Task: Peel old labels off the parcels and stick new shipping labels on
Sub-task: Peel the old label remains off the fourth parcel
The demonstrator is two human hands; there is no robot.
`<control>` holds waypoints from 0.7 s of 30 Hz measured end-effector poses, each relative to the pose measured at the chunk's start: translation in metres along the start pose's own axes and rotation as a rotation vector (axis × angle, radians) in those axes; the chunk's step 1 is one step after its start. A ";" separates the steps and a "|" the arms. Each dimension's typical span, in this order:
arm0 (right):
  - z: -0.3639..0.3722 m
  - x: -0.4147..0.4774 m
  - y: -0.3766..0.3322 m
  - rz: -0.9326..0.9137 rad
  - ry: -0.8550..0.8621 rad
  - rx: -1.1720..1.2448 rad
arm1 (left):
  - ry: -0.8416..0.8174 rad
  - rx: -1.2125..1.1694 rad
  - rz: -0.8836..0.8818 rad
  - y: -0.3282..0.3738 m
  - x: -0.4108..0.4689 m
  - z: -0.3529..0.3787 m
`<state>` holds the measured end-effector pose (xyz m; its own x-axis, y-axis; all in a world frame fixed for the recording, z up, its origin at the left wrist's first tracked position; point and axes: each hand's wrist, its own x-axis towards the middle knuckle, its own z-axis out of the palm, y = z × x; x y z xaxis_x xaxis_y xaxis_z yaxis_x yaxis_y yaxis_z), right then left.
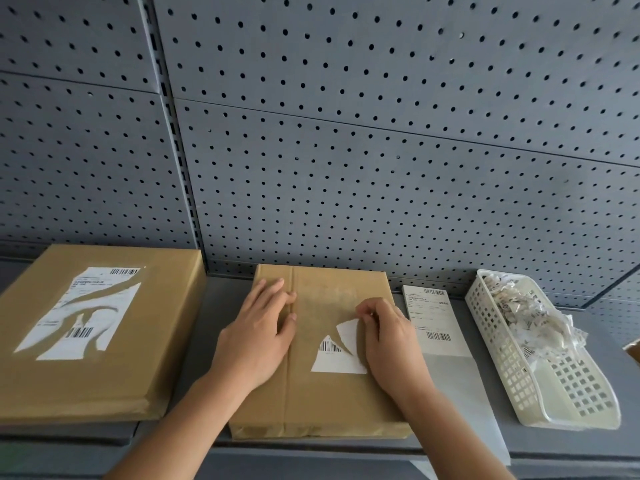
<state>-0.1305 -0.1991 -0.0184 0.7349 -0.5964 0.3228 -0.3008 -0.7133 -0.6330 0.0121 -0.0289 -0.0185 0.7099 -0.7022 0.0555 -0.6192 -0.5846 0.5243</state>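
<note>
A brown paper parcel (322, 396) lies in the middle of the grey shelf. A torn white remnant of its old label (334, 358) with a barcode still sticks near its centre. My left hand (258, 336) rests flat on the parcel's left half, fingers straight. My right hand (388, 336) pinches a lifted white strip of the old label (347, 332) at the remnant's upper right. A new shipping label (433, 320) on its backing sheet lies just right of the parcel.
A larger brown parcel (86, 379) with a partly torn label (83, 313) sits at the left. A white perforated basket (568, 389) holding several crumpled label scraps stands at the right. A grey pegboard wall (346, 150) rises behind the shelf.
</note>
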 end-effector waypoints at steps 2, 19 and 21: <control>0.000 0.000 -0.001 -0.008 -0.029 0.012 | 0.004 -0.001 0.003 -0.001 0.000 0.000; -0.002 0.001 0.001 0.017 0.002 0.015 | -0.003 0.001 -0.013 0.003 -0.001 -0.003; -0.006 0.000 -0.001 0.034 -0.038 0.061 | -0.005 -0.005 -0.013 0.004 -0.002 -0.003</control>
<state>-0.1341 -0.2004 -0.0141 0.7479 -0.6044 0.2743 -0.2888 -0.6684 -0.6855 0.0094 -0.0288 -0.0137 0.7164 -0.6963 0.0442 -0.6080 -0.5921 0.5289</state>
